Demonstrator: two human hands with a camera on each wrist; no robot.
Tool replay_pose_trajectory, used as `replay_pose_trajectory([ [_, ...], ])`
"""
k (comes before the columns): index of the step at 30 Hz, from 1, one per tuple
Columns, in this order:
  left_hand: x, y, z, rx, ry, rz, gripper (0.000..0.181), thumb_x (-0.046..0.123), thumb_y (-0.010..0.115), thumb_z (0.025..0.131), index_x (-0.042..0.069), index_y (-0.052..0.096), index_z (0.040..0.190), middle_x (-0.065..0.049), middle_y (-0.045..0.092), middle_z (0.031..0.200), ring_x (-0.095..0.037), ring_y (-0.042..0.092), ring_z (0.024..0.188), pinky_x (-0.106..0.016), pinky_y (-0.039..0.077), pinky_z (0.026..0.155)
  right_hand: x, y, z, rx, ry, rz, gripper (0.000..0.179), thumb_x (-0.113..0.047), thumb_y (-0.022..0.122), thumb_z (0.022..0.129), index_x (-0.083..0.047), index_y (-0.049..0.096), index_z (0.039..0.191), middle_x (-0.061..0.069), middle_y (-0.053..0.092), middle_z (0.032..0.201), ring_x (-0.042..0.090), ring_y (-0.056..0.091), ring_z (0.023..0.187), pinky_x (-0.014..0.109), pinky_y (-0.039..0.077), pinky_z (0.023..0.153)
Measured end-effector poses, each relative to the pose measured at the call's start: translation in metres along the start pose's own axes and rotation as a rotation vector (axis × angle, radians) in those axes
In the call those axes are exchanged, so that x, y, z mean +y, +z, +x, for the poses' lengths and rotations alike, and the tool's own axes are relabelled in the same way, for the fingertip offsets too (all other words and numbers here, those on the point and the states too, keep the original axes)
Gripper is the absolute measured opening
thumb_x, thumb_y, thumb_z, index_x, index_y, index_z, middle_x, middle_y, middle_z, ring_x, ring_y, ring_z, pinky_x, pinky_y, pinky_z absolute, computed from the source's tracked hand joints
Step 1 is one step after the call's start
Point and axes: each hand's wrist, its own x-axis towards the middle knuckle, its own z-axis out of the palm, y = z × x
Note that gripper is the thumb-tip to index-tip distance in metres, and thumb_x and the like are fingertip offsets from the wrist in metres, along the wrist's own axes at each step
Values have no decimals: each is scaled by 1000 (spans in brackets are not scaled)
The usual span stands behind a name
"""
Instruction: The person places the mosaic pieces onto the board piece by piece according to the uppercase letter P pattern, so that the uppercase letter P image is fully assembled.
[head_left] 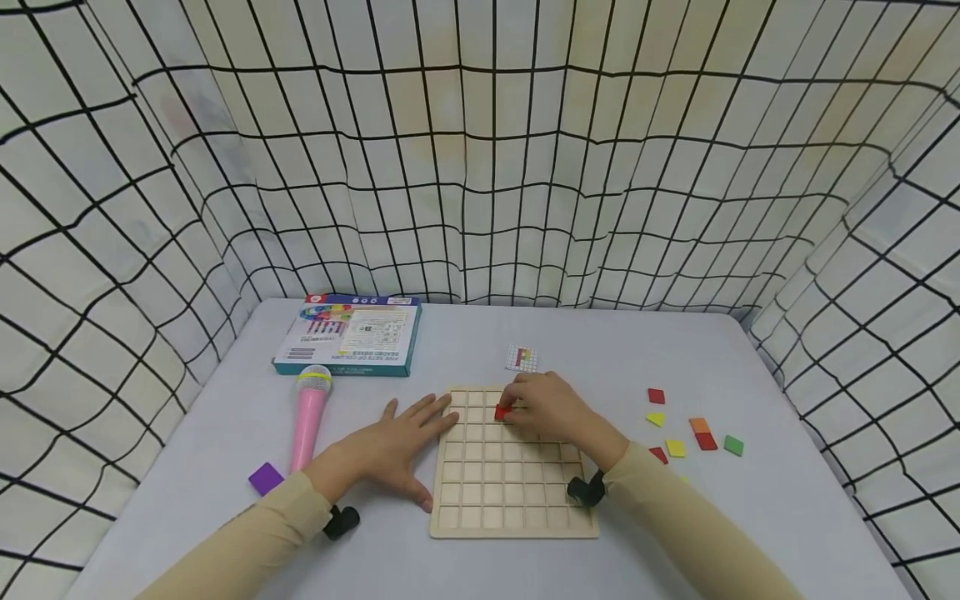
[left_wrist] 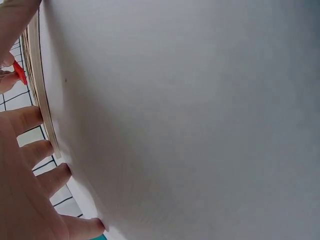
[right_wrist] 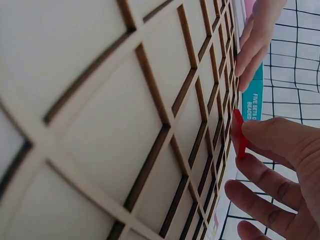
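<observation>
A wooden grid board [head_left: 491,492] with square recesses lies on the white table in front of me. My right hand [head_left: 551,406] pinches a red tile [right_wrist: 238,134] between thumb and fingers, over the far part of the board. In the right wrist view the tile stands tilted on edge, close over the grid. My left hand [head_left: 393,446] lies spread with straight fingers along the board's left side, its fingertips [left_wrist: 31,119] right at the wooden edge. A small pattern card [head_left: 522,358] with a coloured grid lies just beyond the board.
Several red, yellow, orange and green tiles [head_left: 676,448] lie scattered right of the board. On the left are a pink toy microphone [head_left: 308,421], a purple tile [head_left: 266,478] and a flat box [head_left: 352,337]. White cloth with black grid lines [head_left: 480,167] encloses the table.
</observation>
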Motion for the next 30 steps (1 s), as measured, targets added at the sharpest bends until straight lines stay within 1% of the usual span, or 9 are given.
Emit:
replay_pose_trajectory([
  [6, 4, -3, 1, -7, -4, 6, 132, 81, 82, 60, 19, 29, 164, -9, 10, 175, -39, 11, 160, -83, 15, 113, 1, 6, 6, 3, -24, -32, 7, -35, 79, 92, -28, 80, 95, -10, 71, 99, 8, 65, 88, 38, 53, 89],
  [10, 5, -4, 2, -8, -14, 12, 132, 80, 83, 60, 20, 30, 164, -9, 10, 175, -39, 11, 160, -83, 15, 112, 0, 9, 10, 8, -39, -54, 8, -35, 78, 93, -29, 81, 96, -11, 72, 99, 7, 66, 87, 36, 54, 86],
  [16, 6, -3, 3, -13, -23, 10, 131, 79, 83, 60, 20, 31, 164, -9, 11, 175, -40, 12, 160, -83, 16, 112, -3, 11, 15, -20, -30, -65, 8, -31, 79, 93, -27, 80, 99, -11, 73, 97, 9, 68, 89, 40, 54, 87],
  [18, 6, -2, 4, -15, -26, 20, 131, 80, 83, 60, 20, 30, 164, -8, 11, 175, -39, 12, 160, -83, 16, 113, -3, 12, 16, -26, -28, -70, 8, -30, 79, 92, -28, 79, 99, -11, 73, 96, 10, 68, 90, 42, 53, 90],
  [22, 7, -3, 3, -10, -20, 29, 132, 81, 82, 60, 19, 31, 164, -10, 13, 175, -41, 13, 159, -84, 17, 111, -4, 15, 19, -30, -25, -83, 8, -31, 80, 92, -29, 78, 100, -12, 71, 97, 9, 66, 90, 48, 52, 97],
  [23, 7, -3, 3, -11, -21, 31, 132, 82, 82, 60, 19, 30, 164, -10, 13, 175, -41, 13, 160, -84, 17, 111, -4, 16, 20, -29, -26, -82, 8, -32, 80, 92, -29, 77, 99, -12, 70, 96, 8, 65, 88, 47, 53, 96],
  [25, 7, -3, 3, -13, -22, 35, 133, 82, 81, 60, 18, 30, 164, -10, 13, 175, -41, 13, 160, -84, 17, 111, -5, 17, 21, -30, -24, -76, 9, -35, 79, 93, -29, 77, 99, -13, 69, 96, 6, 62, 84, 41, 54, 91],
  [28, 6, -3, 2, -7, -15, 31, 132, 82, 81, 60, 18, 30, 164, -10, 13, 175, -41, 13, 159, -84, 17, 111, -4, 17, 19, -31, -16, -26, 9, -35, 77, 94, -27, 77, 97, -11, 68, 95, 5, 59, 77, 32, 52, 78],
  [30, 6, -4, 2, -1, -10, 27, 132, 81, 82, 61, 18, 30, 164, -11, 13, 175, -41, 14, 159, -84, 17, 111, -5, 14, 16, -39, -2, 0, 10, -35, 76, 95, -26, 78, 96, -9, 69, 97, 6, 60, 78, 30, 52, 76],
])
